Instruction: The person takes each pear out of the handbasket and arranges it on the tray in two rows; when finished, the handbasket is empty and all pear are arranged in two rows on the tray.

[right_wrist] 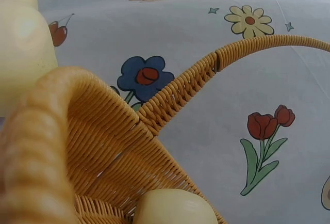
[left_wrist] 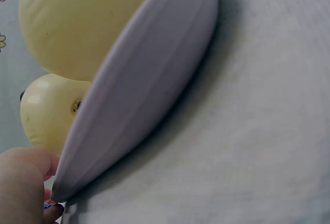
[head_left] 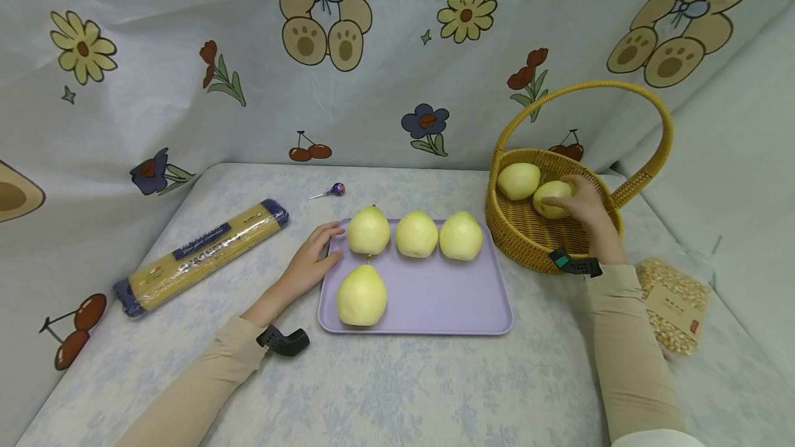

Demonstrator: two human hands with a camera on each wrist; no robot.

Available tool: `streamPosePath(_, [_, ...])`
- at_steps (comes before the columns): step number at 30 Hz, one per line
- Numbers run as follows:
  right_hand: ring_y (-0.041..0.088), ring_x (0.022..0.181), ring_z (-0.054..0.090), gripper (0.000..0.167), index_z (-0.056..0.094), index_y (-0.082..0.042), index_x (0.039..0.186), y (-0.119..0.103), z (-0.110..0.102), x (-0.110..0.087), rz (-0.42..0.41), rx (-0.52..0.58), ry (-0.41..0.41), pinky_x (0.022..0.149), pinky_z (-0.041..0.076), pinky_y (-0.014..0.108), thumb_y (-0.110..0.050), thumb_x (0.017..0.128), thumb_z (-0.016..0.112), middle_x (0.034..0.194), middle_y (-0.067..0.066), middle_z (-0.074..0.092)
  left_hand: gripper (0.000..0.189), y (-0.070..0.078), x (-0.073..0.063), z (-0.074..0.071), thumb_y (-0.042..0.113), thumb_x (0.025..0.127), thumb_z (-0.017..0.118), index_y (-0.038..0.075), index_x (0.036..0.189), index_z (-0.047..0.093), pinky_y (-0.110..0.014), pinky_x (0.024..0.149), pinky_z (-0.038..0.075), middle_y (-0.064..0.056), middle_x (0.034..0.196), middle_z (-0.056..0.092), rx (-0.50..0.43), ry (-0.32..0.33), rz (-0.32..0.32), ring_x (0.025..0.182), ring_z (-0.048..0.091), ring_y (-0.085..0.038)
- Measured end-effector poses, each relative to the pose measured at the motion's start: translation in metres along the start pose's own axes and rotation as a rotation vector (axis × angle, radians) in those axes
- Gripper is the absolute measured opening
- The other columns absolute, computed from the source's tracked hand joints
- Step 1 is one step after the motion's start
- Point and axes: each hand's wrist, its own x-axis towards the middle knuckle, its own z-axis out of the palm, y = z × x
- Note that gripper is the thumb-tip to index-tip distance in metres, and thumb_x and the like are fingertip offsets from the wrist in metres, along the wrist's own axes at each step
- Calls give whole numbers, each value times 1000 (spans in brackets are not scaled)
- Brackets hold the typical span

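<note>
My right hand (head_left: 586, 202) reaches into a yellow wicker basket (head_left: 518, 236) and grips a pale yellow pear (head_left: 553, 199), thumb and fingers curled about it. Another pear (head_left: 519, 181) lies beside it in the basket; the right wrist view shows a pear (right_wrist: 175, 208) inside the woven wall. My left hand (head_left: 313, 261) holds the left edge of a lilac tray (head_left: 441, 302), its thumb over the rim. Three pears stand in a row along the tray's far side, the middle one (head_left: 417, 234) upright. A further pear (head_left: 361, 295) sits at the near left.
Left of the tray lies a long yellow and blue packet (head_left: 201, 254). A wrapped lollipop (head_left: 336, 189) is behind the left hand. Right of the basket, a clear bag of pale kernels (head_left: 673, 305) lies by the right sleeve. The basket's tall handle (head_left: 667, 130) arches over its opening.
</note>
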Motion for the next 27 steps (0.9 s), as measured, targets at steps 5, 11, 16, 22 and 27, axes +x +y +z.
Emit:
streamPosePath(5, [52,126,32,78,23,16,142,1,1,2,-25,-36,-97,101,37,59,-17,87,67,145,41,21,44,-1,-1,-1,16,94,56,5,135,47,-57,116,24,-16,151,34,-3,-4,-10,142,29,-38])
streamPosePath(11, [48,121,38,80,24,12,143,3,2,2,-17,-38,-128,98,39,56,-15,84,70,142,38,28,43,-2,-1,0,17,94,56,4,134,48,-57,116,24,-16,151,33,-6,-5,-9,142,29,-38])
streamPosePath(16, [46,120,40,78,30,11,142,1,4,0,-15,-38,-93,97,41,53,-15,82,73,142,37,32,43,1,-1,-1,15,94,57,3,134,49,-57,116,23,-17,151,34,-16,-2,4,142,29,-39])
streamPosePath(22, [47,120,42,80,31,10,142,-8,2,-6,-12,-9,17,96,41,55,-18,81,74,142,37,33,42,-1,0,0,15,94,57,4,133,49,-57,116,24,-17,151,34,-7,-2,0,142,29,-38])
streamPosePath(27, [45,121,42,82,30,8,144,-20,-1,-12,-31,5,64,95,41,53,-23,81,74,143,34,35,41,-2,-1,0,15,94,57,4,133,50,-56,116,25,-16,151,34,-5,-2,1,141,30,-38])
